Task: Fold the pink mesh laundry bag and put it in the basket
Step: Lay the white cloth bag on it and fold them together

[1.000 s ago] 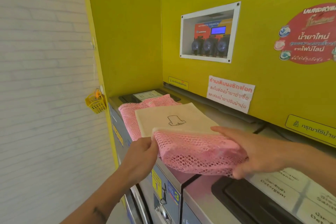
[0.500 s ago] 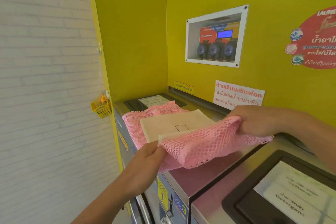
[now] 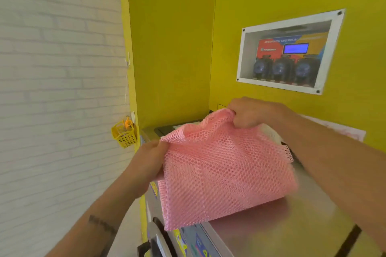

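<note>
A: Head view. Pink mesh laundry bag is lifted between both hands, lower fold draped on the steel machine-top surface under the right forearm and hanging past its front edge below the left hand

B: Hand states?

A: Left hand pinches the near-left top corner, fingers closed on mesh. Right hand is clenched on the far top edge, bunching it. Neither is released

B: Handling estimate?

A: Judged light, limp, open-weave; it sags between the two hands and holds no crease of its own. Fingers may snag in the holes. Not fragile, not slippery

B: Where to hold?

A: At corners and along the edge, keeping it taut between the hands. A small yellow basket hangs on the wall just beyond the left hand; whether it is the target, cannot tell
</note>
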{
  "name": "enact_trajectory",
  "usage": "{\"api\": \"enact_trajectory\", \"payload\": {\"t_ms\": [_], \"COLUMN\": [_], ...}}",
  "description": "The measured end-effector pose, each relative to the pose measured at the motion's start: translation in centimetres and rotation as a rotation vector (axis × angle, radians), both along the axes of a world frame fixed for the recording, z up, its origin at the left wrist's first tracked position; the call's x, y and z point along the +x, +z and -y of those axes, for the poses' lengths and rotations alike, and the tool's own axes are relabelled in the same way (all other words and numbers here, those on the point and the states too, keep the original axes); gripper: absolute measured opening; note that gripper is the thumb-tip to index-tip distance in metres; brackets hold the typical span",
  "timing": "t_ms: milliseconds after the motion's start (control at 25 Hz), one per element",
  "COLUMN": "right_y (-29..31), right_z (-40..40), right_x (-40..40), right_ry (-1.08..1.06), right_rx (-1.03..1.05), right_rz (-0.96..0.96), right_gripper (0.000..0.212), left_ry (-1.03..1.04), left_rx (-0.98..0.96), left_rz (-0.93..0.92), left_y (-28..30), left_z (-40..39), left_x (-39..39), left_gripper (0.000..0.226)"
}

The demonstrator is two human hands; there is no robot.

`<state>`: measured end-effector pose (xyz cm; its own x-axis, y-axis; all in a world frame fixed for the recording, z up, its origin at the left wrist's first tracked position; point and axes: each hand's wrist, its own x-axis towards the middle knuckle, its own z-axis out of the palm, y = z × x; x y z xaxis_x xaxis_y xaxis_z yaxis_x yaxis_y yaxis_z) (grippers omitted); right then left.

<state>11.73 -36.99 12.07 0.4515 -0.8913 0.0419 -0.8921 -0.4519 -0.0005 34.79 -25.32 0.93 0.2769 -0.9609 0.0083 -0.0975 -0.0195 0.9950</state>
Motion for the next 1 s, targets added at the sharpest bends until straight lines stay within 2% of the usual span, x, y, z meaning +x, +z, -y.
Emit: {"api": "enact_trajectory", "payload": {"t_ms": [160,240,320,400,480,600,680,800,920,960,1000], "right_y": [-5.8,-9.4,-12.0,-12.7,-12.5,-11.9,-11.2,-10.2,-9.4,-9.2,-9.2], "right_z": [4.9,6.5,7.7,8.4,8.8,8.5,7.3,5.3,2.9,2.2,1.4], "right_x": [3.3,4.0,4.2,4.1,4.0,2.7,1.2,-2.4,-6.4,-7.3,-7.8], "right_ry": [0.001,0.012,0.023,0.026,0.031,-0.015,-0.054,-0.122,-0.269,-0.281,-0.271], "right_rx": [0.028,0.019,0.062,0.128,0.206,0.284,0.298,0.364,0.494,0.468,0.421], "right_rz": [0.065,0.069,0.113,0.175,0.095,-0.051,-0.098,-0.209,-0.342,-0.314,-0.202], "right_gripper": [0.01,0.008,0.03,0.07,0.083,0.083,0.077,0.055,0.061,0.068,0.075], "left_ry": [0.147,0.155,0.072,-0.031,-0.067,-0.032,-0.01,-0.01,-0.059,-0.109,-0.185], "left_rx": [0.007,0.097,0.263,0.374,0.394,0.315,0.216,0.089,0.142,0.21,0.3], "left_rz": [0.303,0.557,0.773,0.697,0.428,0.206,0.196,0.215,0.199,0.192,0.179], "left_y": [-2.6,-4.1,-5.1,-5.4,-5.7,-5.9,-5.1,-3.4,-3.3,-3.4,-3.5], "left_z": [5.9,7.8,9.4,10.5,11.2,11.8,11.1,7.8,2.5,0.6,-1.0], "left_x": [3.2,4.9,6.2,6.8,7.0,6.9,7.1,7.7,7.5,7.0,6.2], "left_gripper": [0.016,0.02,0.025,0.025,0.018,0.023,0.03,0.037,0.047,0.057,0.065]}}
